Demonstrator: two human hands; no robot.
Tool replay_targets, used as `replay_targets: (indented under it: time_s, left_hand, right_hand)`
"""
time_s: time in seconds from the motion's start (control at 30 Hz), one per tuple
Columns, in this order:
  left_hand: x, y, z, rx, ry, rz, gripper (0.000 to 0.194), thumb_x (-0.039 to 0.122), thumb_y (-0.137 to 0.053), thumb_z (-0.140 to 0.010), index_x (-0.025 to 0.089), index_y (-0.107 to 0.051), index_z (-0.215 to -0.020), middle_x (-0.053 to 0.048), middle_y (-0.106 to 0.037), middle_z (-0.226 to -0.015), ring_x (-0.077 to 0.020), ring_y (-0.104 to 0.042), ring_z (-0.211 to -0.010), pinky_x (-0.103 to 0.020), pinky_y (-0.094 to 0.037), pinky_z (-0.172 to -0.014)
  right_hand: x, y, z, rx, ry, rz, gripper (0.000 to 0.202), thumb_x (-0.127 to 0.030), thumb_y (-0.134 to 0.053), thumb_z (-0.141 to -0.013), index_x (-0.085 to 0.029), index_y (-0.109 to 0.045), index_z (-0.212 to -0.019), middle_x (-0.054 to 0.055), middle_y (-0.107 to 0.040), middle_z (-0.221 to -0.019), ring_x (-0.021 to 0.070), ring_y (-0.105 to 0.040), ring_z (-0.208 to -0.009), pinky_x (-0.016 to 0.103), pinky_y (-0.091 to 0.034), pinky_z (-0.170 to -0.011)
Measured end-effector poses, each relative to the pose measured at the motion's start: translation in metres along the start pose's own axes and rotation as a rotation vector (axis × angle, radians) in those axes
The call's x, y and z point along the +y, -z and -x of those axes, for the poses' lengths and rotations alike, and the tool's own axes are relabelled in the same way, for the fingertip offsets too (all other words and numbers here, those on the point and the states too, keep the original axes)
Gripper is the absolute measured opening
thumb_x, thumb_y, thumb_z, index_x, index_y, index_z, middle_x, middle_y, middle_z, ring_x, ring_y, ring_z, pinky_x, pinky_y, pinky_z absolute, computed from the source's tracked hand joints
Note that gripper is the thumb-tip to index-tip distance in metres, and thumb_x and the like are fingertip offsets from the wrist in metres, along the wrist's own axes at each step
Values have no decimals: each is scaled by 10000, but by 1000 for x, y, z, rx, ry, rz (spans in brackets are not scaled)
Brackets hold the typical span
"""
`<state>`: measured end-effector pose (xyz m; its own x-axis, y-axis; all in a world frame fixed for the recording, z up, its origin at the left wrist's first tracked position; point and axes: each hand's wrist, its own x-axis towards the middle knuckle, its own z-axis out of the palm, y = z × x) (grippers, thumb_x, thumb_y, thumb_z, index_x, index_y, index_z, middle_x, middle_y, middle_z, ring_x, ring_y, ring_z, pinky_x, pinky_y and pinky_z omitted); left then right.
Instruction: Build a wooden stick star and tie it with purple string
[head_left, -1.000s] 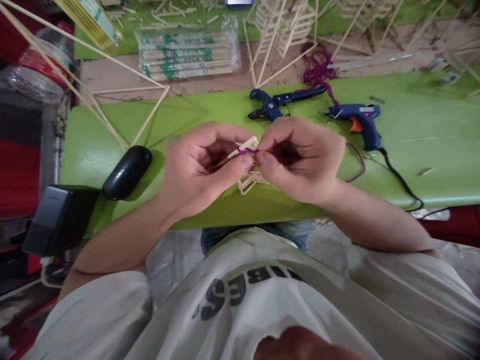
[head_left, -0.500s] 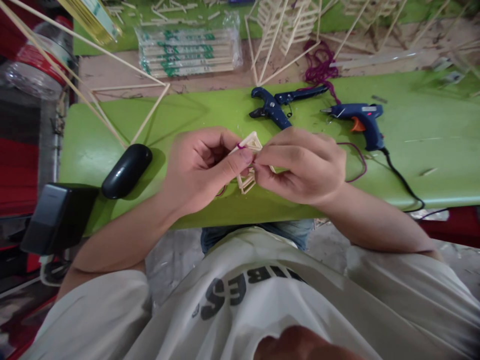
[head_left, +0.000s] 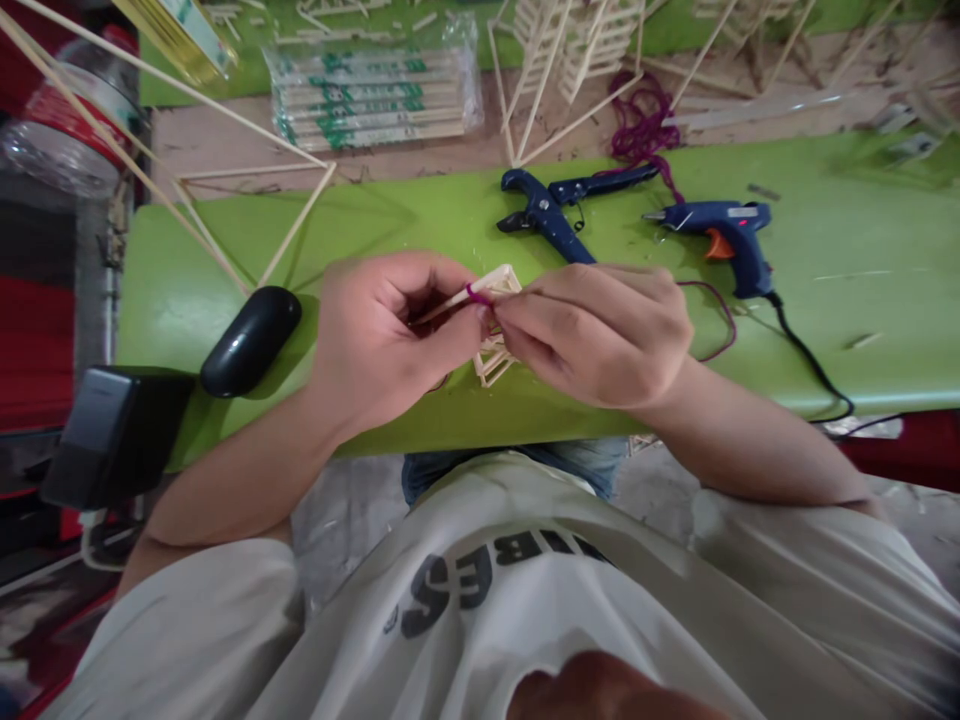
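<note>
A small frame of pale wooden sticks (head_left: 491,376) is between my hands above the green table (head_left: 405,215). Purple string (head_left: 475,294) loops round one of its sticks near the top. My left hand (head_left: 397,340) grips the frame, its thumb and fingers closed on a stick. The fingertips of my right hand (head_left: 600,330) pinch at the string right beside my left thumb. Part of the frame is hidden behind the fingers. More of the string shows to the right of my right hand.
Blue cutters (head_left: 551,215) and a blue glue gun (head_left: 731,235) with a black cord lie beyond my hands. A black oval case (head_left: 251,342) is at left. Bagged sticks (head_left: 375,98), a purple string pile (head_left: 641,120) and stick structures (head_left: 532,120) stand behind.
Both hands have shifted slightly left at the fingertips. The purple loop shows more clearly on the stick, and more of that stick is visible by my left hand.
</note>
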<state>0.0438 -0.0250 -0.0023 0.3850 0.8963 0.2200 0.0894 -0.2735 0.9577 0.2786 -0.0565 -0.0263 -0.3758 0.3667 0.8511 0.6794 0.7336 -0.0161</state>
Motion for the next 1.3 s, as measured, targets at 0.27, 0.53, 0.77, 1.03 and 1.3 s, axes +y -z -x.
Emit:
replay_targets:
  time_s: [0.27,0.53,0.77,1.03,1.3]
  left_hand:
    - [5,-4,-3,-10,2,28,70,237,-903,-969,246,-858,-917,21,-774,-739,-96,-652,-547,-206,-488,-437]
    - [4,-4,0,-4,-104,-5,213,439,-888,-1077,255,-830,-986,20,-737,-771,-87,-638,-596,-233,-456,-492]
    - [1,-4,1,-3,-169,6,255,507,-833,-1126,273,-776,-1042,17,-629,-772,-76,-500,-591,-292,-365,-500]
    - [1,-7,3,3,-193,16,207,427,-814,-1146,250,-745,-1061,24,-620,-800,-51,-511,-616,-256,-390,-513]
    - [2,-6,9,-21,-159,-78,247,492,-809,-1142,261,-787,-1058,10,-685,-792,-72,-519,-595,-261,-371,-484]
  right_hand:
    - [-11,-1,-3,40,-214,-200,53,-183,-796,-1094,-224,-783,-1126,-20,-834,-914,126,-766,-721,263,-579,-598]
    - [-27,0,-10,96,-553,-492,50,-233,-756,-1072,-239,-798,-1046,-62,-633,-665,85,-464,-495,270,-416,-479]
    - [-28,-2,-11,57,-584,-613,60,-227,-804,-1042,-270,-796,-1000,-71,-575,-614,94,-432,-489,300,-352,-457]
    - [-23,4,-14,-47,-632,-820,104,-207,-784,-1023,-257,-745,-941,-67,-551,-654,86,-343,-503,319,-286,-462]
    - [-30,-8,-1,138,-635,-646,138,-290,-829,-1028,-285,-835,-1166,-99,-462,-610,98,-294,-477,324,-284,-493]
